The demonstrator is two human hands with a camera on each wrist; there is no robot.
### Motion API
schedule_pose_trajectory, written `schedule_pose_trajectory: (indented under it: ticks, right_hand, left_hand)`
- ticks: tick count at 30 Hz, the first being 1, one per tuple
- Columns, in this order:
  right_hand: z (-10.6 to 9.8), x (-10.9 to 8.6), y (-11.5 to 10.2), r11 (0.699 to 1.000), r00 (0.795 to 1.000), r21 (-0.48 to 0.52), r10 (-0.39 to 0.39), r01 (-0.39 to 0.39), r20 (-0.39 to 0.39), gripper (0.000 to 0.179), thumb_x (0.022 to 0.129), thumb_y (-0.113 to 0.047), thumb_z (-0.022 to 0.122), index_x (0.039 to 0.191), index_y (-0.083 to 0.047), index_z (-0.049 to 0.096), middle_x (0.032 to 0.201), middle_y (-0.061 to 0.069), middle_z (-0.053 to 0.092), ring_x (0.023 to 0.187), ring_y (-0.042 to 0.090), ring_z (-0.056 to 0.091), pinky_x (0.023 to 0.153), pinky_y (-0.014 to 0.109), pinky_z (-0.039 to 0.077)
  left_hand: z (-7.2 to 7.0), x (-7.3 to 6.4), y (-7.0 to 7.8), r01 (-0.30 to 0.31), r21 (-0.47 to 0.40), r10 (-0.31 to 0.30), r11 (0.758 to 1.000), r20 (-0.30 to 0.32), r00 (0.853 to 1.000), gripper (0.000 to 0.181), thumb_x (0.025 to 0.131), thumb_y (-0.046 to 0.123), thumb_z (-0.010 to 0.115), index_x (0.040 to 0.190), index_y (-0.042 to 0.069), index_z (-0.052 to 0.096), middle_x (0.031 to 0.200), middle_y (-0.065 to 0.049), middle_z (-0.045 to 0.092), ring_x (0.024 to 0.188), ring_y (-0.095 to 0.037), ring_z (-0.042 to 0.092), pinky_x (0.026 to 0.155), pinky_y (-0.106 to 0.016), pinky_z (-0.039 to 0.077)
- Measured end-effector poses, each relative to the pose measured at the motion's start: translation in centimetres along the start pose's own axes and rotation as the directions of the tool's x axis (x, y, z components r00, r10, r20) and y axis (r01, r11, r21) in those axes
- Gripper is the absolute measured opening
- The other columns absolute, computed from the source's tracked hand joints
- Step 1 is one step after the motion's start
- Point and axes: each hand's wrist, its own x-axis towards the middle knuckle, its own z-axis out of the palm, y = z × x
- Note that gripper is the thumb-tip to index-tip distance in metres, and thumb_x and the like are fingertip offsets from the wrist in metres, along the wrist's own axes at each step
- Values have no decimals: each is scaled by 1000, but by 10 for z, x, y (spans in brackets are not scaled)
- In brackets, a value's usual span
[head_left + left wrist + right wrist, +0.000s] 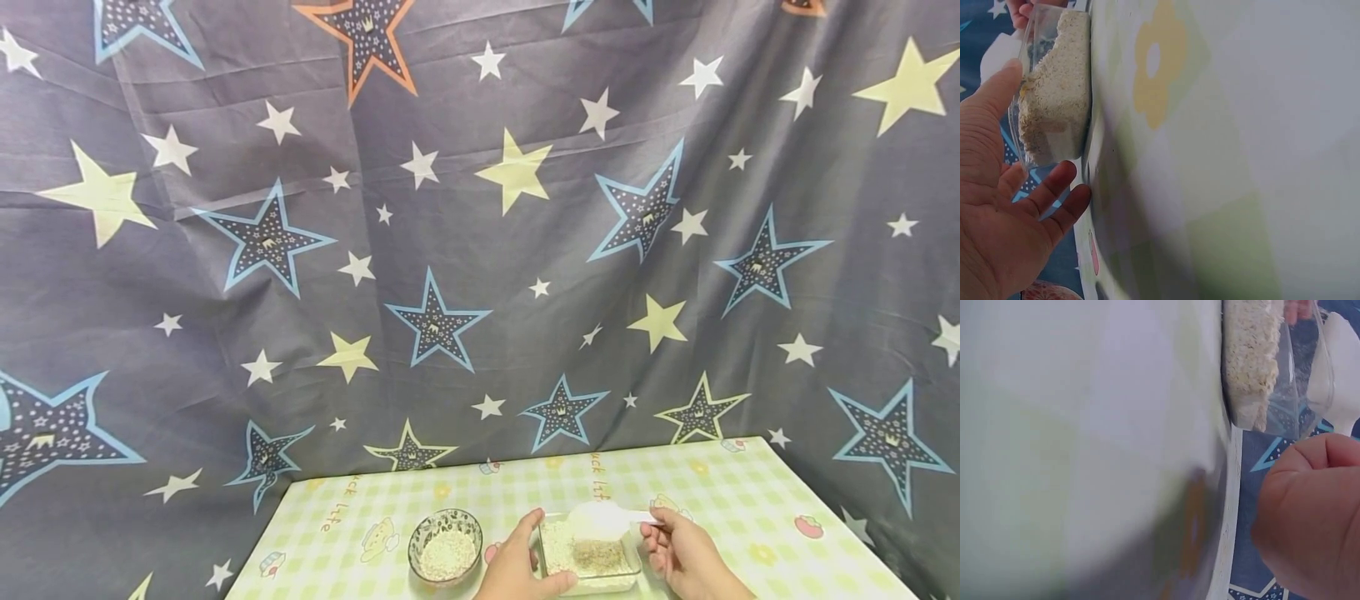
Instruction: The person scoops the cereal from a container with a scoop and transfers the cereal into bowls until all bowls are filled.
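Note:
A clear rectangular glass container [639, 570] holds pale grain flakes [556, 543], with a browner patch toward its near right. My left hand [517, 568] holds the container at its left end, index finger by the far corner and thumb at the near rim. In the left wrist view that thumb lies along the rim while the lower fingers spread out beside the end wall. My right hand [684, 552] pinches the handle of a white scoop [598, 521] from the right. The scoop's broad head overlaps the container's far side in the head view, covering some of the flakes.
Left of the container stands a dark-patterned bowl [415, 554] of similar pale flakes. Under everything lies a green-and-white checked tablecloth [750, 500] with cartoon prints. A grey curtain [480, 250] with stars hangs behind the table's back edge.

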Motion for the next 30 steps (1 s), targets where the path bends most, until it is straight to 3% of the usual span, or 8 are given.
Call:
schedule_pose_trajectory:
  ticks: [6, 12, 15, 19, 22, 25, 27, 30]
  right_hand:
    - [-3, -3, -4, 995, 1000, 103, 6, -7, 12, 25, 114, -24, 39, 100, -11, 54, 75, -8, 66, 62, -2, 54, 51, 10, 43]
    - [-4, -5, -8, 986, 998, 163, 22, -30, 55, 12, 115, -24, 38, 117, -14, 43, 77, -6, 66, 64, -1, 55, 53, 10, 44]
    - [-4, -5, -8, 986, 998, 167, 21, -31, 60, 17, 115, -24, 37, 130, -15, 34, 78, -6, 65, 64, -1, 55, 52, 10, 43]
    - [-4, -6, -10, 988, 998, 155, 10, -19, 57, 22, 115, -23, 36, 135, -16, 31, 78, -6, 65, 64, -2, 56, 52, 9, 43]
    - [-5, -6, -12, 990, 998, 137, 6, -15, 65, 15, 115, -23, 37, 123, -13, 44, 77, -7, 66, 63, -2, 56, 52, 9, 45]
    - [-6, -7, -16, 994, 997, 107, -1, -7, 79, 22, 115, -24, 37, 107, -12, 53, 77, -8, 67, 64, -2, 56, 52, 10, 45]
    - [-6, -7, -19, 996, 996, 85, -10, 3, 85, 27, 116, -25, 37, 103, -12, 56, 78, -8, 67, 64, -2, 56, 53, 10, 45]
    - [-6, -8, -24, 997, 995, 69, -20, 14, 96, 28, 116, -25, 37, 103, -12, 58, 80, -9, 67, 65, -1, 56, 53, 11, 44]
  left_hand:
    - [3, 1, -2, -10, 17, 11, 1000, -9, 1000, 104, 80, 50, 92, 163, 11, 41, 130, -6, 71, 88, -10, 65, 80, -40, 56]
    - [2, 2, -1, -25, 50, 25, 998, -5, 1000, 105, 81, 52, 91, 163, 10, 41, 145, -13, 67, 91, -16, 71, 96, -61, 55]
    - [0, 2, 2, -41, 80, 40, 996, 8, 999, 105, 83, 53, 89, 163, 5, 40, 154, -17, 61, 107, -33, 74, 103, -70, 51]
    - [-5, -3, 9, -79, 152, 79, 985, 2, 997, 108, 84, 60, 86, 163, 4, 39, 161, -19, 54, 136, -49, 60, 108, -77, 46]
    - [-16, -11, 15, -148, 209, 156, 967, -21, 988, 106, 83, 60, 87, 162, 6, 41, 158, -19, 56, 138, -47, 58, 108, -72, 51]
    - [-34, -17, 13, -206, 272, 235, 940, -79, 969, 102, 82, 57, 88, 161, 10, 45, 151, -16, 61, 133, -40, 60, 105, -64, 56]
    - [-49, -20, 6, -201, 312, 253, 929, -135, 958, 100, 80, 58, 89, 159, 11, 48, 147, -15, 62, 132, -36, 61, 105, -62, 57]
    - [-71, -25, -9, -135, 337, 216, 932, -214, 953, 96, 82, 63, 86, 156, 12, 52, 149, -14, 61, 136, -38, 58, 106, -66, 55]
